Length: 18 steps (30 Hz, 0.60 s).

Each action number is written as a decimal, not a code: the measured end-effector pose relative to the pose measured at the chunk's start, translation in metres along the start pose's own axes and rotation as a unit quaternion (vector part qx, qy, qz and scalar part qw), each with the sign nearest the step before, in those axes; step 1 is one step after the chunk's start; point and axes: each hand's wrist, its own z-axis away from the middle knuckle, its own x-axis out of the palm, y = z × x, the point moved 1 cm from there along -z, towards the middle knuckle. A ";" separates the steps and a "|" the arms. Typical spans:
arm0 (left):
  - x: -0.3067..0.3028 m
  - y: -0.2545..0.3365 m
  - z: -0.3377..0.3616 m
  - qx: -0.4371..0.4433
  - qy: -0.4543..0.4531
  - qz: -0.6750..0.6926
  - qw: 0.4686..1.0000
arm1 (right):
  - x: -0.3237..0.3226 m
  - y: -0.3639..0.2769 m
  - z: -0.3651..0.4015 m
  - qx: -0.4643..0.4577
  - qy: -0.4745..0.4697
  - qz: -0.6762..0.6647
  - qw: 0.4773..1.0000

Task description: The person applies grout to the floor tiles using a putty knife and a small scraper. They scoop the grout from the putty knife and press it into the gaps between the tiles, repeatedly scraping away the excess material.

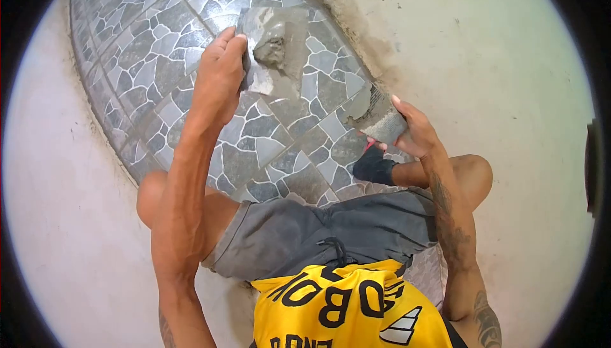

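My left hand (218, 77) is closed around the left side of a flat plastering trowel (294, 71), held over the tiled floor. A grey lump of wet mortar (270, 52) lies on its blade, with paler smears around it. To the right, near the wall, my right hand (417, 128) grips a small rectangular piece that looks like a cut tile (388, 125). Wet mortar (359, 104) coats its upper left part, and a fine grid texture shows beside it. The two hands are apart.
Grey stone-pattern tiles (254, 147) cover the floor between two pale walls, left (51, 176) and right (509, 81). A rough strip (366, 46) runs along the right wall's foot. My dark-covered foot (375, 165) rests just below the right hand.
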 end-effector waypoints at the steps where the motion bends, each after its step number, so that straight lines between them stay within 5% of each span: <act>1: -0.001 0.001 0.000 -0.001 0.004 0.002 1.000 | -0.002 0.004 -0.005 0.015 -0.019 -0.025 0.999; 5: 0.018 0.023 0.015 0.008 0.048 0.025 0.999 | -0.017 0.018 -0.031 0.036 0.061 0.031 0.997; 6: 0.024 0.027 0.019 0.011 0.061 0.042 0.997 | -0.021 0.023 -0.039 0.047 0.087 0.164 0.982; 9: 0.014 0.019 0.014 0.019 0.036 0.028 0.999 | -0.054 0.056 -0.075 0.118 0.092 0.456 0.877; 12: 0.013 0.017 0.014 0.016 0.039 -0.004 0.999 | -0.077 0.121 -0.103 0.010 0.095 0.705 0.702; 15: 0.014 0.012 0.012 0.010 0.046 -0.022 0.999 | -0.073 0.169 -0.117 -0.035 0.180 0.770 0.611; 18: 0.013 0.004 0.009 -0.004 0.044 -0.035 0.998 | -0.066 0.199 -0.131 -0.079 0.192 0.773 0.599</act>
